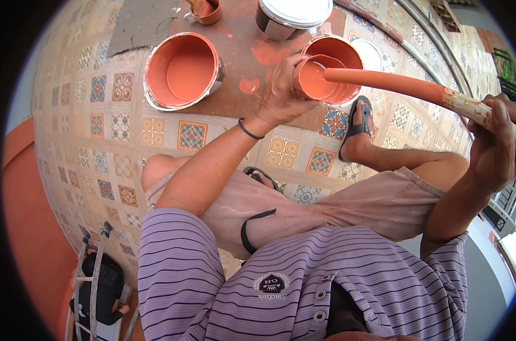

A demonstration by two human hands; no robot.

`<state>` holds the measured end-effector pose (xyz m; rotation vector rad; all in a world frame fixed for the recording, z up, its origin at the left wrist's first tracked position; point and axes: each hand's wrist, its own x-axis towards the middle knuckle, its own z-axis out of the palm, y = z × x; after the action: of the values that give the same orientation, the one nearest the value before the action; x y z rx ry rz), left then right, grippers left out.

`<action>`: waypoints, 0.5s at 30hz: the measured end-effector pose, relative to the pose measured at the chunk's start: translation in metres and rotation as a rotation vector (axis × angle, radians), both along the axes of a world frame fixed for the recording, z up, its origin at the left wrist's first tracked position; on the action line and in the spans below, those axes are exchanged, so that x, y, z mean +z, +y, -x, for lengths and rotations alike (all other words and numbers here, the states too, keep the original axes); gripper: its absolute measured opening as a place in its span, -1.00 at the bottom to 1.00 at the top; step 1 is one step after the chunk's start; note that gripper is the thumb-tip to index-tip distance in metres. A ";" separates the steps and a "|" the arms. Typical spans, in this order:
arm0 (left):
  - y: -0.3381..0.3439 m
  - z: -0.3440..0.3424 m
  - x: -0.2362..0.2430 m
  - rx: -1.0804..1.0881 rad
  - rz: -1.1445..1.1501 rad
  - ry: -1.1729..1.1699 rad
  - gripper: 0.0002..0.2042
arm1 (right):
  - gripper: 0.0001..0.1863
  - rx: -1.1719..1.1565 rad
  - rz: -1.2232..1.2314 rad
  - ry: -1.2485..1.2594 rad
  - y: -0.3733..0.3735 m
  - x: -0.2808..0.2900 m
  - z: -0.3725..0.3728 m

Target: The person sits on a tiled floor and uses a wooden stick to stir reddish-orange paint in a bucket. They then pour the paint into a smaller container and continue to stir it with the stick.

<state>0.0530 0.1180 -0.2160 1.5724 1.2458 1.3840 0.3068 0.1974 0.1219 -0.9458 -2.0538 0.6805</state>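
My left hand (283, 91) is closed around a small cup (299, 79) of orange paint, held in front of and partly over an orange-coated bucket (351, 51). My right hand (499, 133) grips the bare end of a long stick (405, 82) coated in orange paint. The stick's far tip reaches over the cup's mouth; whether it touches the paint I cannot tell. To the left stands a larger open bucket (157, 71) with orange paint inside. The cup hides part of the bucket behind it.
A paint-stained brown board (241, 62) lies under the buckets. At its far side are a white-lidded tub (295, 14) and a small orange-coated cup (206, 16). Grey cardboard (144, 25) lies far left. At lower left, a person (101, 290) is by a ladder (93, 273).
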 end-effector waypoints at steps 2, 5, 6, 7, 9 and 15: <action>-0.001 0.000 -0.001 -0.003 0.009 0.002 -0.04 | -0.87 0.112 -0.290 0.018 0.019 -0.009 0.000; -0.001 0.000 -0.002 -0.006 0.014 0.000 -0.04 | -0.67 0.186 -0.100 0.222 0.032 -0.015 -0.017; 0.000 0.001 -0.002 -0.007 0.009 0.000 -0.04 | -0.64 0.171 -0.018 0.279 0.034 -0.016 -0.024; -0.001 0.001 -0.002 -0.008 0.001 0.004 -0.04 | -0.66 0.108 -0.002 0.278 0.033 -0.016 -0.030; -0.001 0.000 -0.002 -0.009 0.006 0.005 -0.05 | -0.68 0.063 0.037 0.298 0.034 -0.013 -0.037; -0.001 0.000 -0.001 -0.002 0.000 0.030 -0.03 | -0.69 0.156 0.188 0.397 0.039 -0.001 -0.040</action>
<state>0.0526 0.1171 -0.2169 1.5996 1.2615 1.3640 0.3470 0.2368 0.1206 -0.6878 -1.7418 1.0678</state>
